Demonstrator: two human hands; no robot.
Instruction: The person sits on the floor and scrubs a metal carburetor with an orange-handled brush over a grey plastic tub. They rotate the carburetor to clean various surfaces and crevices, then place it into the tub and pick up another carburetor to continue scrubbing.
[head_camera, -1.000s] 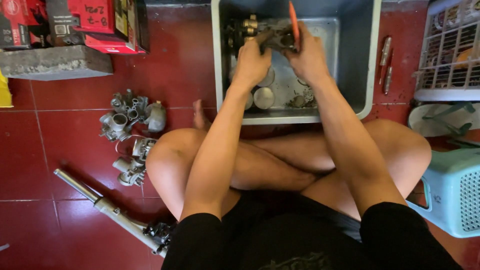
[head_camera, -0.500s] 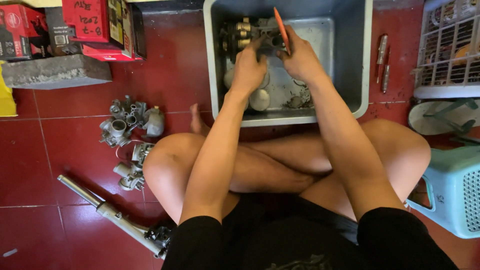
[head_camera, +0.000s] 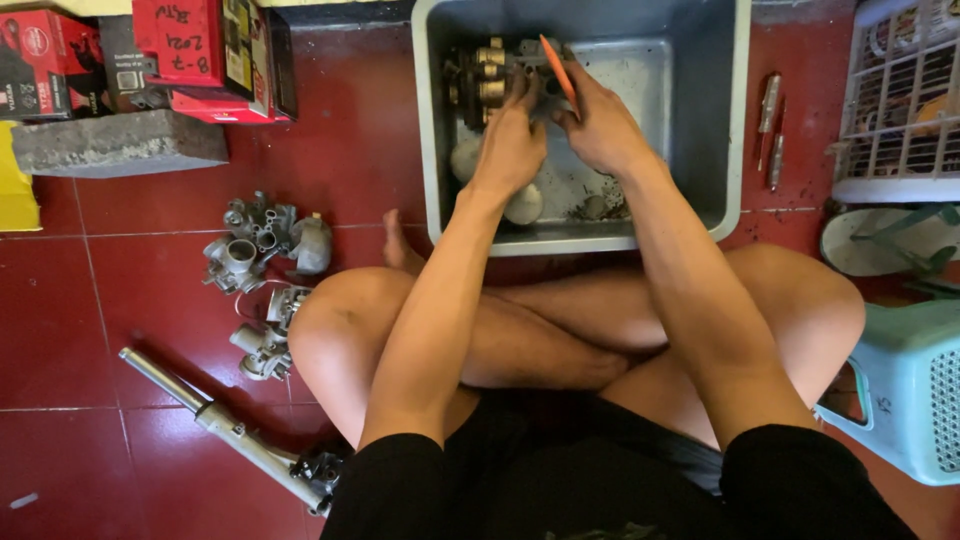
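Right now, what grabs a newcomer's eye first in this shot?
Top centre, the grey plastic tub on the red tiled floor: the left hand grips a grimy metal engine part inside it, and the right hand holds a thin orange tool against it. To the left, a cluster of silver metal carburettor parts lies on the tiles, with a long metal tube below them.

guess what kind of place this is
Probably a small home repair workshop for engine parts. The left hand steadies a metal part in a grey tub, the right hand holds an orange tool, and carburettor-like castings lie on the red tiled floor.
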